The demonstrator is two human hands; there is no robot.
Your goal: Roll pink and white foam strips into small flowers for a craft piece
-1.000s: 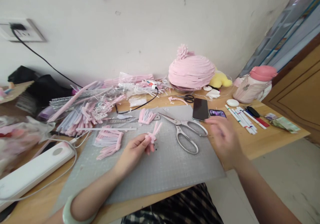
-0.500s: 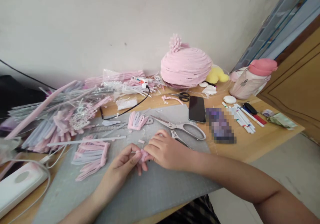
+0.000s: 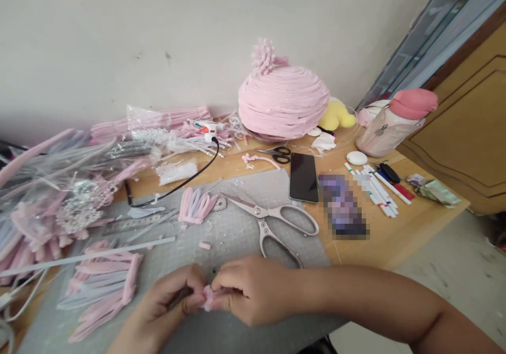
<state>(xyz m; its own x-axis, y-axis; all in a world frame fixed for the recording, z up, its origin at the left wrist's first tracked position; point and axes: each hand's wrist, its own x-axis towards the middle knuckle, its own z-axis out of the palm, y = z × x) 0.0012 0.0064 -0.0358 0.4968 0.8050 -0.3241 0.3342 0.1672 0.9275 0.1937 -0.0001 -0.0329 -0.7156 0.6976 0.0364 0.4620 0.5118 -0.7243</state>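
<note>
Over the grey cutting mat [image 3: 237, 240], a small pink fuzzy piece, apparently bent chenille stem [image 3: 207, 298], is pinched between both hands. My left hand [image 3: 168, 301] grips its left side with thumb and fingers. My right hand [image 3: 256, 290] is closed on the right side, and part of the piece is hidden in its fingers. Just beyond the right hand lie large metal scissors [image 3: 259, 211], blades pointing up-left. A fringed pink and grey-blue chenille bundle [image 3: 128, 280] rests left of my left hand. A smaller looped bundle [image 3: 196, 206] lies farther back.
Bagged chenille stems [image 3: 106, 148] pile up at the back left, near a white corded tool [image 3: 209, 132]. A large pink wrapped dome [image 3: 282, 103] stands against the wall. A black phone [image 3: 303, 177], white markers [image 3: 381, 190] and a pink-lidded bottle [image 3: 395, 119] occupy the right.
The view has shifted, and both hands now appear lower in it. My fingers have changed their hold on the pink piece, with the right hand turned more sideways.
</note>
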